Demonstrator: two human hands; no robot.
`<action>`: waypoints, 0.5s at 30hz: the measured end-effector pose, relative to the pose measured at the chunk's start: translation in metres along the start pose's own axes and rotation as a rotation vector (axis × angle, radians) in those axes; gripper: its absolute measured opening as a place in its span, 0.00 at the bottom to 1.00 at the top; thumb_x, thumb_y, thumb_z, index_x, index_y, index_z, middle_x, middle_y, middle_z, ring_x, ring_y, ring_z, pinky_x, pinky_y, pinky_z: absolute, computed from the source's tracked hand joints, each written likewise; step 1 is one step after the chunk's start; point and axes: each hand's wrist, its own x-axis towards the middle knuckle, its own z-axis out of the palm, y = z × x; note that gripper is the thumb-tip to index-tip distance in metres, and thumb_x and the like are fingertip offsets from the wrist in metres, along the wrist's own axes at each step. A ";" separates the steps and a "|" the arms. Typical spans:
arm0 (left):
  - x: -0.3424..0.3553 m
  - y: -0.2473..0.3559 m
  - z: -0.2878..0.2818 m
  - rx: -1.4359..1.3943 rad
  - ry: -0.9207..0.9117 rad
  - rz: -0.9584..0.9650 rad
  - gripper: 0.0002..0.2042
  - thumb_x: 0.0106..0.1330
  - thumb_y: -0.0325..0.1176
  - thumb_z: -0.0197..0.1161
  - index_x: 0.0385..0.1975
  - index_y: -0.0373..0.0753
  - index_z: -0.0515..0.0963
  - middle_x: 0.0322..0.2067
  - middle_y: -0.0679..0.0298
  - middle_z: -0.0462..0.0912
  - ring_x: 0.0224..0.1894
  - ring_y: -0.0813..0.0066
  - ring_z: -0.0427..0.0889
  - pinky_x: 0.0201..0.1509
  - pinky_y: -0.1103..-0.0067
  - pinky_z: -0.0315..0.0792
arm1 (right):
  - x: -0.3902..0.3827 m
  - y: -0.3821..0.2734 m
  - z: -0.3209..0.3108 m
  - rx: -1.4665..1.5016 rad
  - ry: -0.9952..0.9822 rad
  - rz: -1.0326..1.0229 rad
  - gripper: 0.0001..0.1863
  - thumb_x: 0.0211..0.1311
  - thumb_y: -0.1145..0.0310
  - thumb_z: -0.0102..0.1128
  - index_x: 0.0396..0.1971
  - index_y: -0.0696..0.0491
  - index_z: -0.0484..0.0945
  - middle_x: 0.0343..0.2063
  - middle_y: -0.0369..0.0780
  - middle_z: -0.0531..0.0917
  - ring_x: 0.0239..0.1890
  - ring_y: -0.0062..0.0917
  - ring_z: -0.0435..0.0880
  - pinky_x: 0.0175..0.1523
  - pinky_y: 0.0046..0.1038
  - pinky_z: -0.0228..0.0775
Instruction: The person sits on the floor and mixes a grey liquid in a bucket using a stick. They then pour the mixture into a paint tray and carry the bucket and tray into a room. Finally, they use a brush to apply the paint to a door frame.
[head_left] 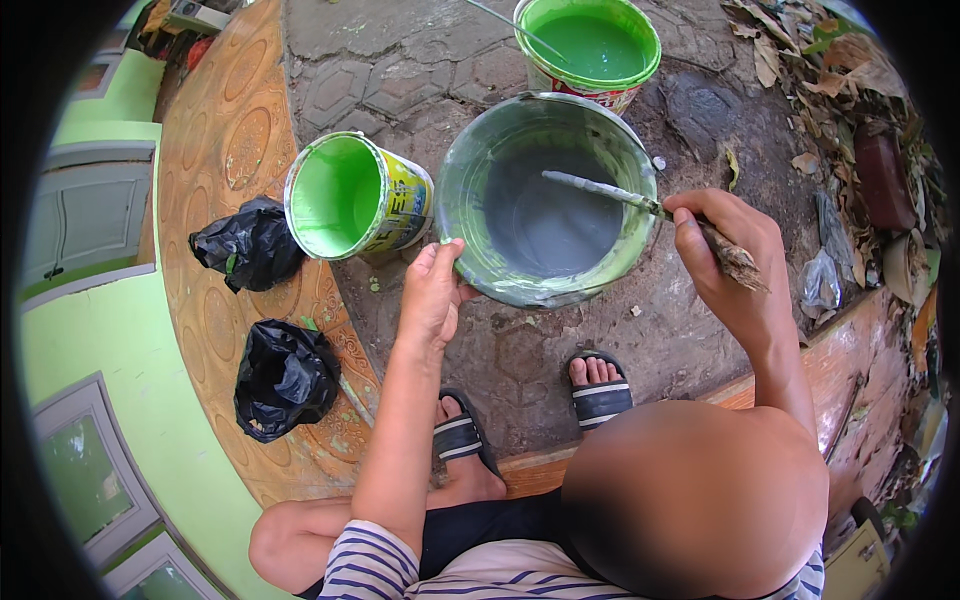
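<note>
A large grey bucket (472, 245) with green paint smears on its inner wall is in front of me on the paving. Bluish-grey liquid (540, 235) lies at its bottom. My left hand (432, 290) pinches the bucket's near-left rim, thumb on top and fingers underneath. In my right hand (735, 255), a rough wooden stick (605, 189) is gripped near its thick, frayed end. Its pale, paint-coated end slants over the bucket; whether the tip touches the liquid I cannot tell. Left of the bucket, a yellow-labelled paint pail (405, 200) shows bright green inside.
Beyond the bucket stands a pail (612, 98) of green paint with a thin rod (515, 28) leaning in it. Two black plastic bags (287, 380) sit on the orange tiles at left. Dry leaves (855, 65) and a clear plastic bag (820, 282) litter the right side. My sandalled feet are close by.
</note>
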 end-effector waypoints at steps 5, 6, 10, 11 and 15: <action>-0.001 -0.004 -0.001 0.021 -0.007 -0.011 0.13 0.70 0.35 0.56 0.49 0.35 0.72 0.44 0.61 0.80 0.42 0.73 0.81 0.39 0.73 0.79 | 0.000 -0.004 0.002 -0.032 0.004 -0.047 0.04 0.59 0.75 0.60 0.33 0.58 0.80 0.28 0.46 0.82 0.29 0.39 0.83 0.37 0.31 0.74; -0.001 -0.006 0.001 0.031 -0.011 0.005 0.13 0.70 0.35 0.56 0.48 0.36 0.72 0.44 0.61 0.80 0.42 0.73 0.82 0.39 0.73 0.79 | 0.000 -0.003 0.004 -0.043 -0.007 -0.043 0.04 0.58 0.74 0.61 0.33 0.58 0.80 0.28 0.46 0.82 0.29 0.40 0.83 0.36 0.32 0.74; -0.003 -0.007 0.006 0.090 -0.013 0.058 0.11 0.71 0.35 0.55 0.47 0.36 0.72 0.43 0.63 0.81 0.40 0.76 0.82 0.37 0.75 0.80 | -0.001 0.002 0.017 -0.181 -0.057 -0.021 0.04 0.58 0.72 0.60 0.30 0.56 0.79 0.28 0.45 0.82 0.29 0.41 0.82 0.34 0.37 0.74; -0.003 -0.006 0.006 0.100 -0.018 0.070 0.11 0.71 0.34 0.55 0.47 0.36 0.72 0.43 0.63 0.81 0.40 0.76 0.82 0.37 0.76 0.79 | -0.001 0.004 0.021 -0.238 -0.070 -0.014 0.04 0.58 0.71 0.60 0.30 0.56 0.78 0.27 0.45 0.82 0.29 0.41 0.82 0.34 0.38 0.74; -0.006 -0.006 0.009 0.132 -0.027 0.102 0.09 0.71 0.34 0.56 0.45 0.37 0.73 0.41 0.65 0.81 0.39 0.79 0.82 0.35 0.78 0.79 | -0.004 0.017 0.047 -0.280 -0.034 -0.102 0.04 0.60 0.70 0.57 0.28 0.54 0.76 0.26 0.43 0.81 0.29 0.41 0.82 0.34 0.39 0.74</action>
